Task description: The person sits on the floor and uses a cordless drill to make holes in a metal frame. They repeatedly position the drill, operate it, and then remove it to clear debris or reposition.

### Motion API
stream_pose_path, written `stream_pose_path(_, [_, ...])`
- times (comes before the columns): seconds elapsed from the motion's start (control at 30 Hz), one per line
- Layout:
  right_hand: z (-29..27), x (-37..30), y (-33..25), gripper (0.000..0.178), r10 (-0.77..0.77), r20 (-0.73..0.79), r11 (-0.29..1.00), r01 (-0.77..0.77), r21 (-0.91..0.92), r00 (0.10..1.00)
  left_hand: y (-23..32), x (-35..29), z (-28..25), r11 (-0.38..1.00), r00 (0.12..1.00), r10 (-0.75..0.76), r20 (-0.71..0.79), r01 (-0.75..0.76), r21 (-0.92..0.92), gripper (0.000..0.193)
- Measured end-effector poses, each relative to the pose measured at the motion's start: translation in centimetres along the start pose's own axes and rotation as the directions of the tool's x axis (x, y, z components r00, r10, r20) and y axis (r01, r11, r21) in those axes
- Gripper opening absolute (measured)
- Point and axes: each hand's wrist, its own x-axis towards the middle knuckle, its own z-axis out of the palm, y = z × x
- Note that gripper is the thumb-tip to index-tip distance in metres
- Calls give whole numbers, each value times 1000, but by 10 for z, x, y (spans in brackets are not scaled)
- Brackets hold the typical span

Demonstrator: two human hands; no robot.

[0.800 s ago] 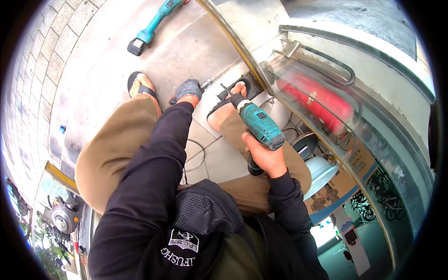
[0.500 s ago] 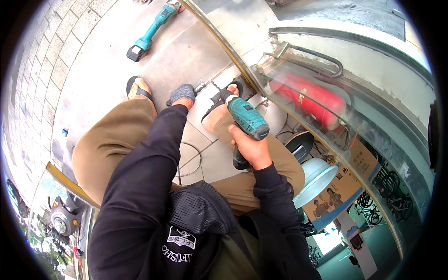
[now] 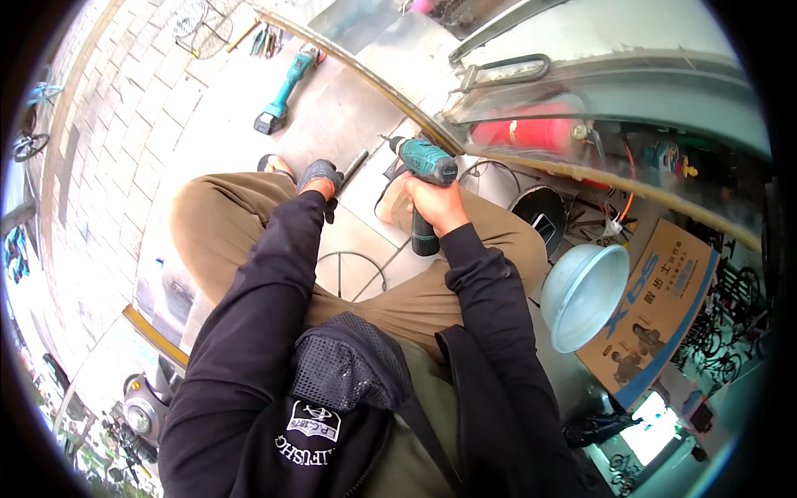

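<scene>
My right hand point(image 3: 437, 202) is bare and wrapped round the grip of a teal and black cordless drill point(image 3: 426, 160). The drill's narrow bit points up and left, away from me, above the floor by my right foot. A grey work glove covers my left hand point(image 3: 320, 177), which is closed on a dark metal bar point(image 3: 356, 165) sticking out toward the drill. The bar's other end is hidden by the hand. A gap separates the bar from the drill.
A teal cordless power tool point(image 3: 286, 93) lies on the floor ahead, with pliers point(image 3: 266, 41) beyond it. On the right stand a pale blue basin point(image 3: 586, 295), a cardboard box point(image 3: 652, 311) and a red cylinder point(image 3: 527, 131) behind glass. A thin wire ring point(image 3: 353, 254) lies between my legs.
The view has swung, bringing more of the basin and box into sight. My left hand has turned, and the bar now shows clearly. The drill has lifted slightly, still in my right hand.
</scene>
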Motion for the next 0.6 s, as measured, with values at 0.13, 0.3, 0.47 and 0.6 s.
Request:
stream_pose_path(0.13, [-15,-24,10,18,12,5,999,-12,53,1000,-16,-34,7,992,992,105,-75,-99,83,41])
stream_pose_path(0.3, [-9,-38,43,9,-75,-2,971,73,229,997,-47,-36,16,889,931,353,-91,-303,343,46])
stream_pose_path(0.47, [4,-47,21,33,-279,46,924,281,-259,959,-34,-24,27,762,749,645,-148,-617,196,56])
stream_pose_path(0.6, [14,-103,-31,34,-327,69,913,334,-235,942,-40,-68,14,859,856,510,-91,-501,103,57])
